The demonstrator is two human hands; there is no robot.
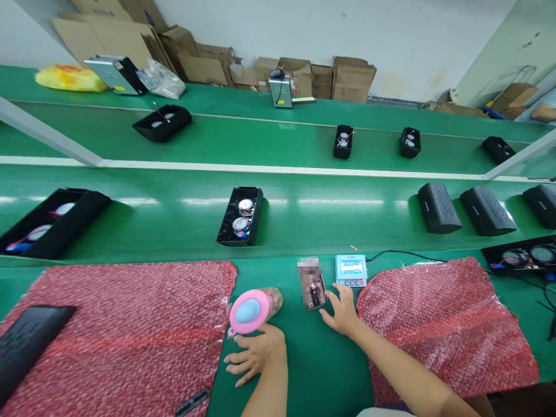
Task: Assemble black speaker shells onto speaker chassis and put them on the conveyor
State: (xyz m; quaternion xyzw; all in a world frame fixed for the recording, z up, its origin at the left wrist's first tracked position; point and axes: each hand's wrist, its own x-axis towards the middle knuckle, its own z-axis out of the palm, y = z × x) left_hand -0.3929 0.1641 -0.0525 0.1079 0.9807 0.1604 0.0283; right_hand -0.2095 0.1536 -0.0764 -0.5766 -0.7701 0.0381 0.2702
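Observation:
My left hand [254, 354] rests flat on the green bench, fingers spread, just below a bottle with a pink lid [252, 310] lying on its side; it holds nothing. My right hand [343, 310] lies open beside a smartphone [313, 286] whose screen is lit, fingertips touching or nearly touching its right edge. A small blue-white meter box [351, 270] with a black cable sits just beyond that hand.
Pink bubble-wrap sheets lie at left [117, 330] and right [443, 324]. A black grille [26, 344] rests on the left sheet. Open black speaker housings [241, 215] and closed speakers [438, 207] ride the green conveyor. Cardboard boxes [351, 78] line the far wall.

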